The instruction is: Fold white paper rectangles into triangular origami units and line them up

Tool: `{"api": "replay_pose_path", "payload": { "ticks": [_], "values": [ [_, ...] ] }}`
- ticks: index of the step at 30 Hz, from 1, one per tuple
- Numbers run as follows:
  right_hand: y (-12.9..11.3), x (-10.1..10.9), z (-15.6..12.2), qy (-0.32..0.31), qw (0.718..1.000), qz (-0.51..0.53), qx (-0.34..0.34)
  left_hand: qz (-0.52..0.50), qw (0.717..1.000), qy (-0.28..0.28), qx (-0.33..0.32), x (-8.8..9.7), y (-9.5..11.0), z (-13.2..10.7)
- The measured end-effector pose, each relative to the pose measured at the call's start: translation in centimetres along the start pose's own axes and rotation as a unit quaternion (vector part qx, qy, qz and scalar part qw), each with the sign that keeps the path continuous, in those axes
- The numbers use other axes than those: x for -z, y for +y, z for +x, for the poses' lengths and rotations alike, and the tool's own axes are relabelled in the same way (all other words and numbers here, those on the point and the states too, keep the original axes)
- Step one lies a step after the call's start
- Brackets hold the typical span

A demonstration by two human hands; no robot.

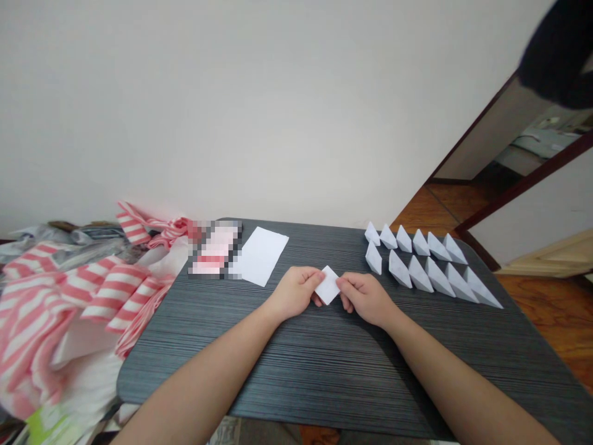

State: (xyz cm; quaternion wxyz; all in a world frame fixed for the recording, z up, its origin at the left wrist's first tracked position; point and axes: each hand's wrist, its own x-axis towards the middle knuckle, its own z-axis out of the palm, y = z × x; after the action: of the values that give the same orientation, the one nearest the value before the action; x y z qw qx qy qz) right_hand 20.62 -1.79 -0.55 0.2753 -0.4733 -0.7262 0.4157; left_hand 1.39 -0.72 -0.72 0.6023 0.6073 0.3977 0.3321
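My left hand (294, 293) and my right hand (365, 298) pinch opposite ends of a small folded white paper (328, 285) above the middle of the dark grey wood-grain table (315, 371). Its lower corner seems close to the tabletop. Left of my hands lies a flat white paper sheet (260, 255), out of reach of my fingers. Several folded white paper boats (438, 277) stand in neat rows at the table's right side, apart from my right hand.
A blurred, pixelated pink and white item (215, 249) lies beyond the white sheet. Pink-striped white bags (111, 290) are heaped past the table's left edge. Wooden floor (556, 315) shows to the right, and a dark blurred shape (558, 52) hangs at the upper right.
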Motion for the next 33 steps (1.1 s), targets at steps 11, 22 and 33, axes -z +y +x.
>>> {"api": "replay_pose_path", "payload": {
  "ticks": [11, 22, 33],
  "values": [
    [0.15, 0.02, 0.05, 0.035, 0.998, 0.05, -0.022, -0.074, 0.997, 0.014, 0.021, -0.23, -0.18, 0.15],
    [0.31, -0.24, 0.07, 0.017, 0.997, 0.069, -0.009, -0.026, 0.999, 0.011, 0.016, -0.09, 0.29, 0.02],
    [0.7, -0.06, 0.15, 0.028, 0.992, 0.081, 0.094, -0.039, 0.998, 0.048, 0.023, 0.1, -0.56, 0.25]
  ]
}}
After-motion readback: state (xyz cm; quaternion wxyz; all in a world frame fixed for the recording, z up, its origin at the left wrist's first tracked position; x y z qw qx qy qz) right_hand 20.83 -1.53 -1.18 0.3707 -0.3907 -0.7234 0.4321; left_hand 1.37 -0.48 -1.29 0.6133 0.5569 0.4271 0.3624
